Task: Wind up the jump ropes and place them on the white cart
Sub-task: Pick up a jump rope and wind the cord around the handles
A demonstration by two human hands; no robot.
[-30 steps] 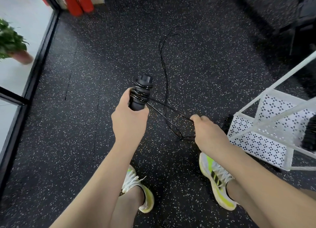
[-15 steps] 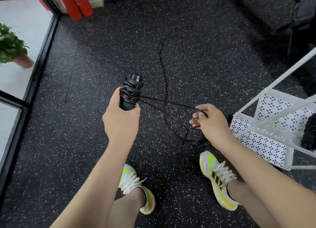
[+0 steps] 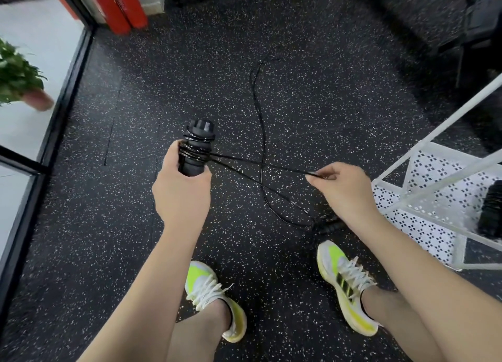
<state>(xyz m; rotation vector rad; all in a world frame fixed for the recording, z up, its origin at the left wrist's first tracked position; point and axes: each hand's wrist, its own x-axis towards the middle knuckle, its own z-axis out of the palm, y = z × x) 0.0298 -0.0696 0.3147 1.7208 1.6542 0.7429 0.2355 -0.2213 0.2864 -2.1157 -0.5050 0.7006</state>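
Observation:
My left hand (image 3: 181,188) grips the black jump rope handles (image 3: 196,147) upright, with several turns of thin black cord wound round them. From the handles the jump rope cord (image 3: 258,133) stretches right to my right hand (image 3: 339,188), which pinches it between thumb and fingers. The loose remainder of the cord loops away over the floor and back under my right hand. The white cart (image 3: 423,220) stands at the right edge, its perforated shelf holding a dark wound bundle (image 3: 491,209).
The floor (image 3: 326,103) is black speckled rubber. My two feet in white and yellow shoes (image 3: 345,283) stand below my arms. A potted plant (image 3: 19,79) sits beyond a black frame at the left. Red objects (image 3: 119,6) lean at the top left.
My right hand has swung out to the right and upward, pulling the cord taut from the handles. My left hand with the handles has shifted slightly left.

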